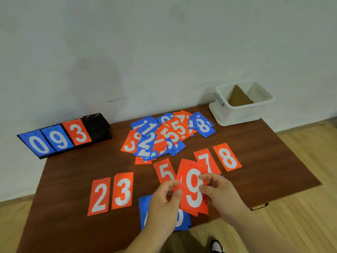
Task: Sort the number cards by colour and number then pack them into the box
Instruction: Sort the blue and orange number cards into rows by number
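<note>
Number cards: flat red and blue rectangles with white digits, spread over a dark brown wooden table (273, 161).
Held stack: a few red cards topped by a red 9 card (194, 190), raised over the table's near edge.
Sorted row: red 2 card (99, 196) and red 3 card (122, 190) side by side; red 5 card (164, 172), red 7 card (206, 159) and red 8 card (227, 157) further right, the 5 and 7 partly hidden by the stack.
Unsorted heap (164, 136): mixed colours, overlapping, mid-table.
Blue card (179, 220): flat beneath the left hand, digit mostly covered.
Left hand (164, 203): reaches in from below, curled fingers and thumb pinching the stack's left edge.
Right hand (222, 194): comes from the lower right, fingertips pinching the right edge.
White plastic box (242, 110): far right corner by the wall, brown cardboard inside.
Black flip scoreboard (63, 136): far left, showing 0, 9, 3.
</note>
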Demonstrator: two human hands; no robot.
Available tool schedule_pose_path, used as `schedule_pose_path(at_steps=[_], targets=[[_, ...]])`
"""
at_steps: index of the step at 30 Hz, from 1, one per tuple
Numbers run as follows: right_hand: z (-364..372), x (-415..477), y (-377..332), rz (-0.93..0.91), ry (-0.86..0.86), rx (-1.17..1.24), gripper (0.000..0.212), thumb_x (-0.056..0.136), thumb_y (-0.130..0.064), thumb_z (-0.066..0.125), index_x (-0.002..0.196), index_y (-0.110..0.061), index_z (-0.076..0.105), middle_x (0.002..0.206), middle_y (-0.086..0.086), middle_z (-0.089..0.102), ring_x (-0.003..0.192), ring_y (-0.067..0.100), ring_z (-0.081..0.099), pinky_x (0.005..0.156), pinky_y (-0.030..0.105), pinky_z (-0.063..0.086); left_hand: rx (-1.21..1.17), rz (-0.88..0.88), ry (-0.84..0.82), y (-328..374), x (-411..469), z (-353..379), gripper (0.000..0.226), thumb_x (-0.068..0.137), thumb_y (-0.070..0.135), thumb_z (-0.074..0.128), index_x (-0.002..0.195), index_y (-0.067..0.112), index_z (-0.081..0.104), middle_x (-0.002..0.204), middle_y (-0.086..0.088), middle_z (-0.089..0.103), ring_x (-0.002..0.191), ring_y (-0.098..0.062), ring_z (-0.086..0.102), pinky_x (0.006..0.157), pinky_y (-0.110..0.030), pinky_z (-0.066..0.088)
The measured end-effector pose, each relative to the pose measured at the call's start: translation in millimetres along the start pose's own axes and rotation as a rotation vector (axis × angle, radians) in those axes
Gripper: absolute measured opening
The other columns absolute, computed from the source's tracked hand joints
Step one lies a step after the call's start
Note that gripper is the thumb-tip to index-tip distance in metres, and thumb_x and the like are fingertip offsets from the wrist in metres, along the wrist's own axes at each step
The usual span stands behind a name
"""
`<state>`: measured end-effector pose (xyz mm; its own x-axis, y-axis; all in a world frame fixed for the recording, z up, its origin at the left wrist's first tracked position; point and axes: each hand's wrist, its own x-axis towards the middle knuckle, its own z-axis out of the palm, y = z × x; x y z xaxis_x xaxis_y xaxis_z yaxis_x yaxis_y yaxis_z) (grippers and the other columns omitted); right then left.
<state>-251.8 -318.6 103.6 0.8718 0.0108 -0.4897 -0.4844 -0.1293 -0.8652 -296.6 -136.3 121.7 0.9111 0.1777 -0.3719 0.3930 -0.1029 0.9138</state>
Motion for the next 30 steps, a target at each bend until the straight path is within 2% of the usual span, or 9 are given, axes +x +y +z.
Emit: schedule_pose_path(at_steps=[2, 4, 8, 14, 17, 20, 23, 27, 30], targets=[[-17, 7, 0, -0.035, 0.019, -0.023, 0.026, 0.087, -0.007, 0.073, 0.101, -0.029, 0.076, 0.084, 0.015, 0.063, 0.061, 0.024, 0.052, 0.060, 0.038, 0.045, 0.101, 0.024, -0.074, 2, 11, 16, 0.023, 0.099, 0.017, 0.064, 0.104, 0.039, 0.070, 0.112, 0.017, 0.069, 0.107, -0.005, 0.065, 0.087, -0.022, 0.057], [-34, 16, 0, -0.051, 0.018, -0.045, 0.026, 0.090, -0.009, 0.072, 0.103, -0.031, 0.076, 0.088, 0.013, 0.067, 0.063, 0.031, 0.056, 0.064, 0.043, 0.051, 0.174, 0.044, -0.131, 5, 21, 37, 0.027, 0.099, 0.016, 0.062, 0.103, 0.041, 0.069, 0.109, 0.018, 0.070, 0.105, -0.002, 0.066, 0.080, -0.014, 0.054], [-80, 40, 0, -0.031, -0.046, -0.043, 0.031, 0.096, -0.008, 0.063, 0.104, -0.035, 0.075, 0.110, 0.000, 0.074, 0.098, 0.020, 0.072, 0.089, 0.042, 0.060, 0.247, 0.086, -0.188, 17, 47, 90, 0.030, 0.103, 0.015, 0.055, 0.109, 0.043, 0.065, 0.112, 0.018, 0.068, 0.101, 0.002, 0.064, 0.075, -0.010, 0.050], [-178, 114, -3, -0.047, -0.054, -0.074, 0.036, 0.093, -0.004, 0.064, 0.110, -0.034, 0.069, 0.108, -0.001, 0.076, 0.097, 0.019, 0.074, 0.089, 0.049, 0.059, 0.334, 0.032, -0.232, 39, 100, 190, 0.038, 0.104, 0.021, 0.048, 0.120, 0.054, 0.057, 0.114, 0.014, 0.069, 0.091, -0.006, 0.069, 0.086, -0.037, 0.060], [-219, 157, -10, -0.095, -0.052, -0.214, 0.038, 0.093, -0.010, 0.067, 0.116, -0.039, 0.060, 0.119, -0.006, 0.071, 0.104, 0.011, 0.070, 0.090, 0.036, 0.060, 0.432, 0.051, -0.214, 48, 131, 234, 0.038, 0.102, 0.021, 0.054, 0.130, 0.047, 0.054, 0.117, 0.024, 0.058, 0.090, 0.006, 0.061, 0.084, -0.020, 0.056], [-248, 201, -10, -0.105, -0.039, -0.412, 0.047, 0.093, -0.016, 0.068, 0.134, -0.034, 0.051, 0.133, -0.005, 0.063, 0.115, 0.012, 0.063, 0.092, 0.023, 0.054, 0.508, 0.042, -0.152, 46, 165, 271, 0.039, 0.099, 0.017, 0.061, 0.132, 0.038, 0.058, 0.128, 0.016, 0.054, 0.102, -0.002, 0.059, 0.088, -0.021, 0.052], [-262, 237, -2, -0.103, -0.035, -0.666, 0.058, 0.094, -0.025, 0.068, 0.147, -0.029, 0.044, 0.147, -0.002, 0.053, 0.130, 0.019, 0.054, 0.105, 0.034, 0.050, 0.583, 0.018, -0.151, 35, 193, 304, 0.037, 0.096, 0.012, 0.061, 0.127, 0.032, 0.062, 0.119, 0.013, 0.056, 0.103, -0.010, 0.061, 0.086, -0.025, 0.054], [-273, 269, 6, -0.052, -0.112, -0.842, 0.062, 0.096, -0.024, 0.065, 0.152, -0.027, 0.039, 0.151, 0.003, 0.047, 0.134, 0.024, 0.052, 0.109, 0.039, 0.047, 0.741, 0.035, -0.177, 11, 216, 337, 0.028, 0.092, 0.010, 0.059, 0.114, 0.027, 0.064, 0.110, 0.005, 0.061, 0.099, -0.016, 0.061, 0.085, -0.029, 0.052], [-274, 279, 17, -0.037, -0.188, -0.957, 0.067, 0.093, -0.023, 0.068, 0.152, -0.031, 0.036, 0.148, 0.003, 0.046, 0.130, 0.026, 0.054, 0.105, 0.040, 0.050, 0.849, 0.031, -0.193, -6, 222, 352, 0.035, 0.098, 0.017, 0.055, 0.131, 0.027, 0.059, 0.127, 0.002, 0.062, 0.117, -0.019, 0.060, 0.100, -0.034, 0.051]])
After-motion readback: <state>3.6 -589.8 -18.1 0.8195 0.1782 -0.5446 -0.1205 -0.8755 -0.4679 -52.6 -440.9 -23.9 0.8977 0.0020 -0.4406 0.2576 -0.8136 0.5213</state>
